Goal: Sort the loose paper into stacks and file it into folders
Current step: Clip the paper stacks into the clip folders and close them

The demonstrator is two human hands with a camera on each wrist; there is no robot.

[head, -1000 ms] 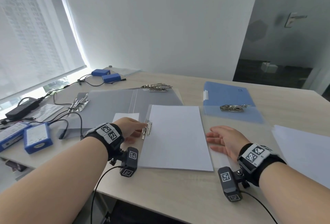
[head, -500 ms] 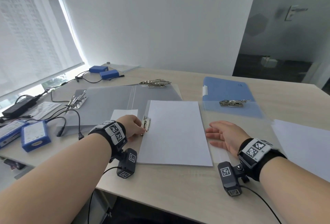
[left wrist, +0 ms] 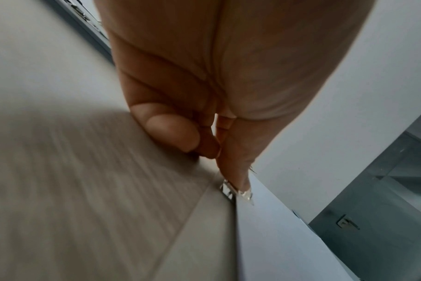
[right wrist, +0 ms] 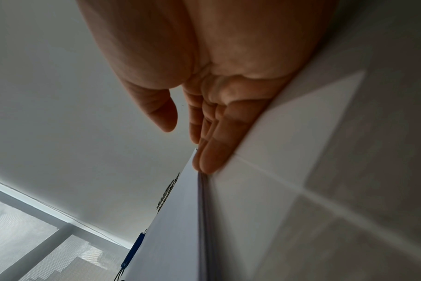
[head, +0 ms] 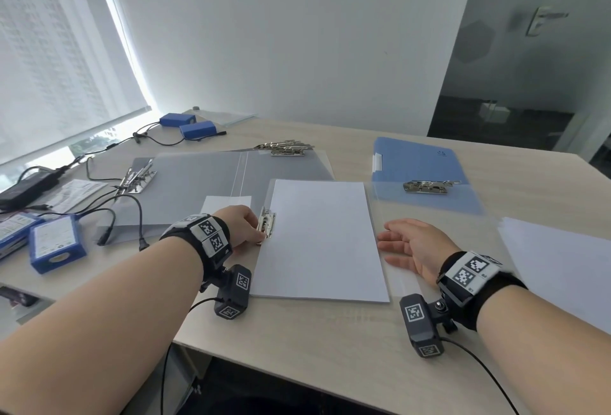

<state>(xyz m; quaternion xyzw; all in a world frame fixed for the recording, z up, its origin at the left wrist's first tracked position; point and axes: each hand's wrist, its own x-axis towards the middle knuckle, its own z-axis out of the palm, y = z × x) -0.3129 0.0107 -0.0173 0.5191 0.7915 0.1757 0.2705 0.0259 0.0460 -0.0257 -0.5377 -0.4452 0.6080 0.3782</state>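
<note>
Head view: the paper stack (head: 322, 239) lies in a clear folder (head: 375, 213) at the near middle of the worktop (head: 330, 342), its left edge under the metal clamp (head: 267, 224). The left hand (head: 240, 224) has its fingers curled at the clamp's near end; the right hand (head: 413, 246) lies flat and relaxed just beside the stack's right edge. A grey folder (head: 198, 189) and a blue folder (head: 420, 170) lie open behind, and loose sheets (head: 558, 262) wait at the right. Left wrist view: the left hand (left wrist: 204, 106) pinches the clamp (left wrist: 231, 189), thumb tip on its lever, other fingers tucked in; slight blur, so I cannot tell whether the lever is fully down. Right wrist view: the right hand (right wrist: 204, 117) has straight fingers (right wrist: 212, 157) touching the stack's edge (right wrist: 203, 209), holding nothing. Judgement: step in hand is locking the clamp over the stack. To do it well, keep the right hand bracing the edge so sheets stay square, press the lever flat until it seats, and check that no sheet has slipped clear of the clamp. Risk: skewed sheets if the brace lifts early.
</note>
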